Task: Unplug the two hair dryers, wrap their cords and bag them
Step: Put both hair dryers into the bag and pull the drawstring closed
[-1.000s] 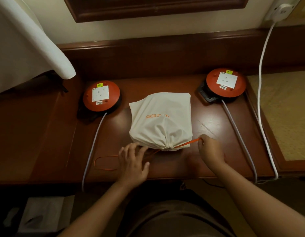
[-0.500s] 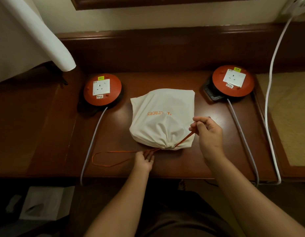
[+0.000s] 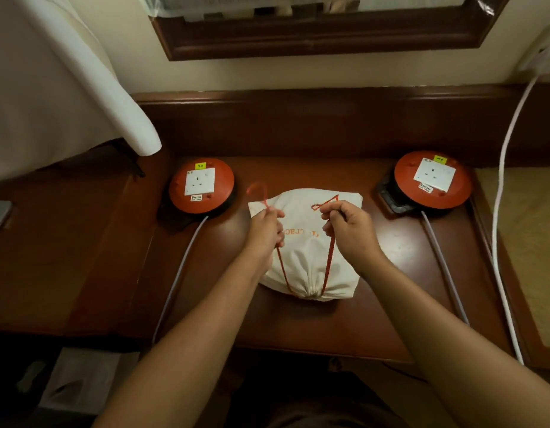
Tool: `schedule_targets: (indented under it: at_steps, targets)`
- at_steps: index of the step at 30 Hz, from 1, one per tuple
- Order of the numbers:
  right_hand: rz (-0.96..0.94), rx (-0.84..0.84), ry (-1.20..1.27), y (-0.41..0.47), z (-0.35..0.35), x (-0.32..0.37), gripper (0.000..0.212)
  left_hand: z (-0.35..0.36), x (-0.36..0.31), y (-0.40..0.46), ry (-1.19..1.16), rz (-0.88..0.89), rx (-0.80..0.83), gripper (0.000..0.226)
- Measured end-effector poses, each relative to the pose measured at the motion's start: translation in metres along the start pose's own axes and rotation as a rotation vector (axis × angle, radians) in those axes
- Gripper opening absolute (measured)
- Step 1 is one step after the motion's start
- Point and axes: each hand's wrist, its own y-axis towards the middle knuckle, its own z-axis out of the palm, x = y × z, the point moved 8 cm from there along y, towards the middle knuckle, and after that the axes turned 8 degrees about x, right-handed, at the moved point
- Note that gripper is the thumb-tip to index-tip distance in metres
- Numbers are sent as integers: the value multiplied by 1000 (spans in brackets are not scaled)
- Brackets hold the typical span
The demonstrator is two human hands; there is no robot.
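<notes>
A cream drawstring bag point(image 3: 304, 264) with orange lettering lies on the wooden desk point(image 3: 344, 329), its gathered mouth toward me. Two strands of its orange drawstring point(image 3: 329, 257) run up from the mouth over the bag. My left hand point(image 3: 264, 231) is closed on the left strand, whose loop sticks up behind the fingers. My right hand point(image 3: 349, 228) pinches the right strand, with its knotted end above the fingers. The hair dryers are hidden, presumably inside the bag.
Two orange extension reels with white sockets stand at the left point(image 3: 202, 185) and right point(image 3: 432, 180), each with a grey cable running off the desk's front edge. A white cable point(image 3: 502, 168) hangs from a wall plug at the right. White fabric point(image 3: 51, 88) drapes at the left.
Both hands have lifted from the desk's front edge to above the bag, pulling the orange drawstring strands up and over it. The loose loop left of the bag is gone from the desk.
</notes>
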Motion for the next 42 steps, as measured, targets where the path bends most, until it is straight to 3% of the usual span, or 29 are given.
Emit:
schedule_targets:
  at_steps: [5, 14, 17, 20, 23, 25, 27, 30, 42]
  targets:
    - [28, 70, -193, 54, 6, 9, 28, 42, -31, 53, 159, -44, 160, 29]
    - [167, 206, -430, 126, 15, -10, 21, 66, -36, 129, 477, -69, 189, 23]
    - [204, 266, -506, 125, 13, -21, 27, 56, -22, 132, 489, -111, 210, 55]
    - [201, 165, -419, 102, -6, -39, 31, 33, -13, 114, 541, -7, 197, 67]
    - [277, 55, -375, 54, -27, -79, 34, -13, 11, 78, 630, 55, 19, 58]
    - [335, -19, -398, 21, -36, -108, 39, -39, 43, 47, 600, -3, -64, 58]
    - [370, -19, -305, 1, -30, -129, 43, -50, 75, 24, 514, -72, -60, 61]
    - [401, 58, -126, -9, -5, -144, 51, -52, 93, 22, 571, -76, -58, 63]
    - [309, -6, -221, 61, 7, -138, 50, -41, 65, 96, 729, -69, -108, 68]
